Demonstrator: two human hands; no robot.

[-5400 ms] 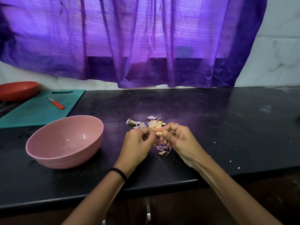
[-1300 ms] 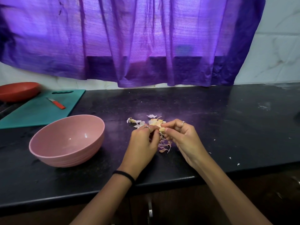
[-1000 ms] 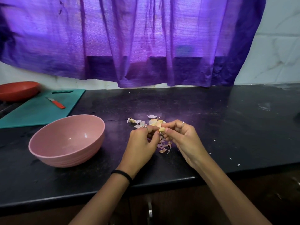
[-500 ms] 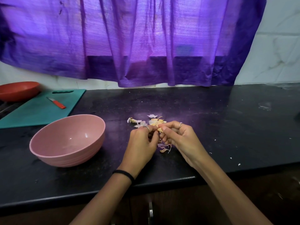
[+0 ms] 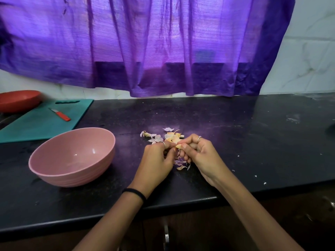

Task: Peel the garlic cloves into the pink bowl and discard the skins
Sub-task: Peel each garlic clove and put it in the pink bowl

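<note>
On the black counter (image 5: 235,142) the pink bowl (image 5: 72,171) stands left of the hands, its inside bare. Papery skins (image 5: 170,136) lie scattered just behind and beneath the fingers. The left hand (image 5: 155,160) and right hand (image 5: 199,154) meet, both pinching a pale garlic clove (image 5: 178,146), mostly hidden by fingertips.

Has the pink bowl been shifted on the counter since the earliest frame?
No. The pink bowl sits in the same spot beside the teal cutting board; its small shifts in the picture match the board's, so they are head camera motion.
</note>
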